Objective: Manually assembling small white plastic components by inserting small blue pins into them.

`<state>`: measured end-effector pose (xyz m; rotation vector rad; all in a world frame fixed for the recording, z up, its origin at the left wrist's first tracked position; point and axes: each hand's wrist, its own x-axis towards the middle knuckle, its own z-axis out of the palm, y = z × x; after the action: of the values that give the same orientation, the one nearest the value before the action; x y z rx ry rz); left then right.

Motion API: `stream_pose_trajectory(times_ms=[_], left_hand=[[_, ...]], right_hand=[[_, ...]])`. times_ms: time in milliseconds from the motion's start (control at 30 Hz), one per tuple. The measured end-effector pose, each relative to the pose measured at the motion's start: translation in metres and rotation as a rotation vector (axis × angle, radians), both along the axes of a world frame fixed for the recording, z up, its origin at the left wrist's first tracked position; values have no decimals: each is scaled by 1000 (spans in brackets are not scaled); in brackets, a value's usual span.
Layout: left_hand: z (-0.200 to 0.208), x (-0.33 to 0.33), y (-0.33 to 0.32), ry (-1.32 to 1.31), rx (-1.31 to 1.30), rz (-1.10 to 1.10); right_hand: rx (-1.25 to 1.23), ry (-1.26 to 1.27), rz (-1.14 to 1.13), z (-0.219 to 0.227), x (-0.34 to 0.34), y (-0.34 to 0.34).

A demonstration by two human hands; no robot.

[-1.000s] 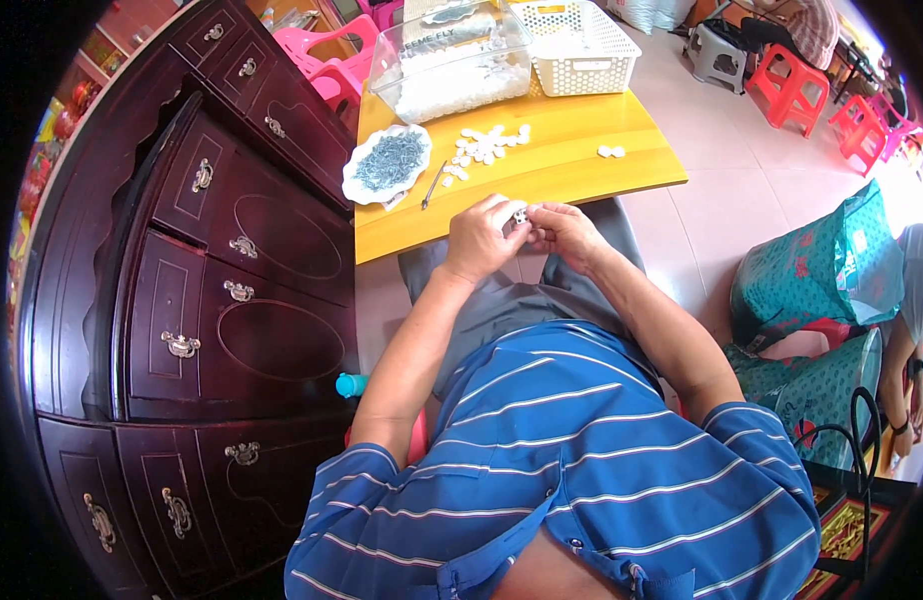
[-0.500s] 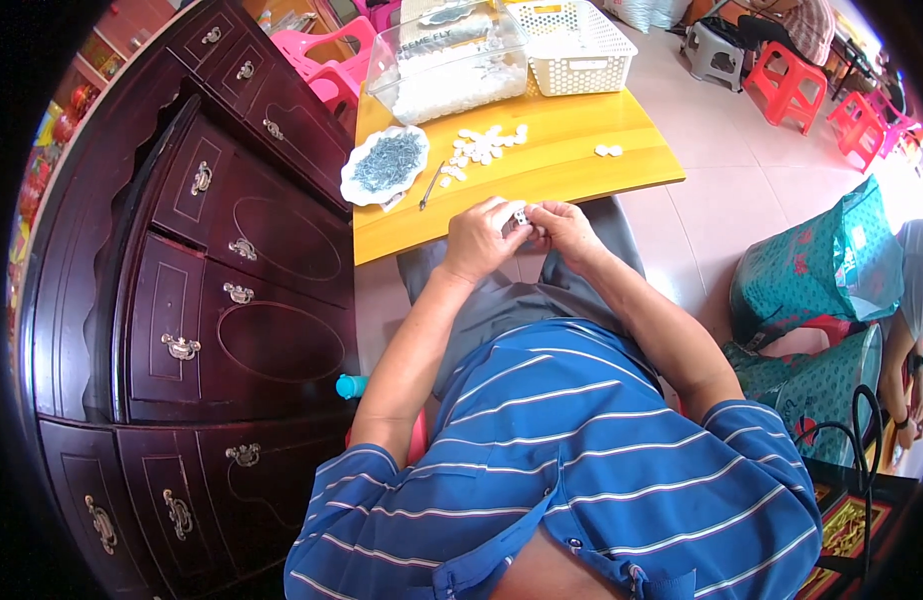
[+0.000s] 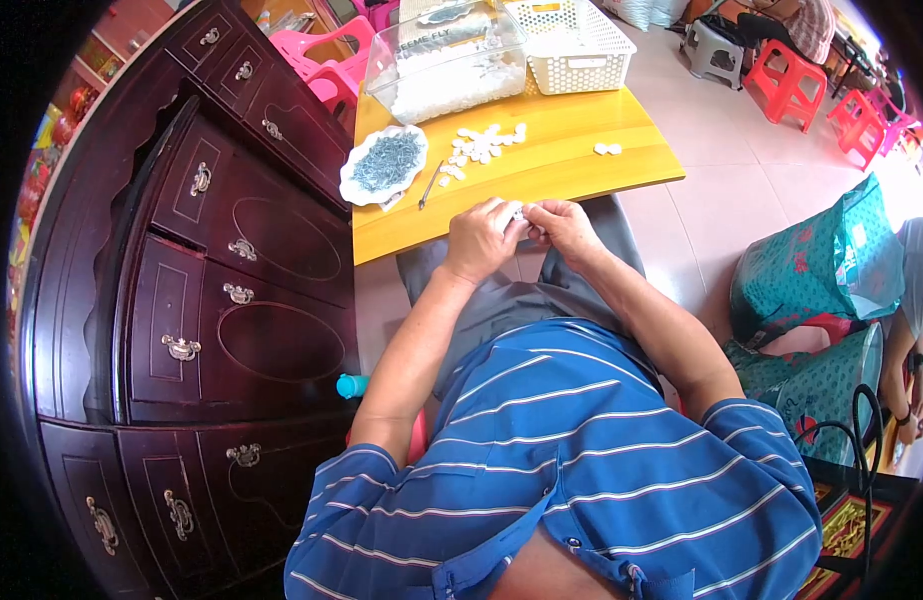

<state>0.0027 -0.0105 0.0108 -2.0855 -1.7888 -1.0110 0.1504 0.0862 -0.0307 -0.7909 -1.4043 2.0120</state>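
My left hand [image 3: 481, 240] and my right hand [image 3: 565, 229] meet just past the near edge of the yellow table [image 3: 602, 168]. Between their fingertips is a small white plastic piece [image 3: 519, 213] with dark spots, mostly covered by the fingers. Both hands are closed on it. On the table lies a loose group of small white pieces [image 3: 482, 147], with a couple more white pieces [image 3: 608, 149] off to the right. A white scalloped plate [image 3: 354, 188] holds a heap of grey metal pins or screws [image 3: 390, 160]. Beside it rests a thin screwdriver-like tool [image 3: 431, 186].
A clear plastic bin [image 3: 382, 72] full of white pieces and a white perforated basket [image 3: 582, 76] stand at the table's back. The dark wooden cabinet [image 3: 272, 250] borders the left. Teal bags [image 3: 797, 260] and red stools [image 3: 785, 85] are on the right.
The fingers have shifted slightly around the small white piece, and less of its dark-spotted side shows. The things on the table stay where they were.
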Motion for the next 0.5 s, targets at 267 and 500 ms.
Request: stream_pose_trajectory(times_ms=[267,500], left_hand=[[-2,1,0,6,28,-21],[-6,-2,0,4,11,-36]], right_hand=[[62,-22,-33,-4,0,0],[108,-76,-56,-3,0,-4]])
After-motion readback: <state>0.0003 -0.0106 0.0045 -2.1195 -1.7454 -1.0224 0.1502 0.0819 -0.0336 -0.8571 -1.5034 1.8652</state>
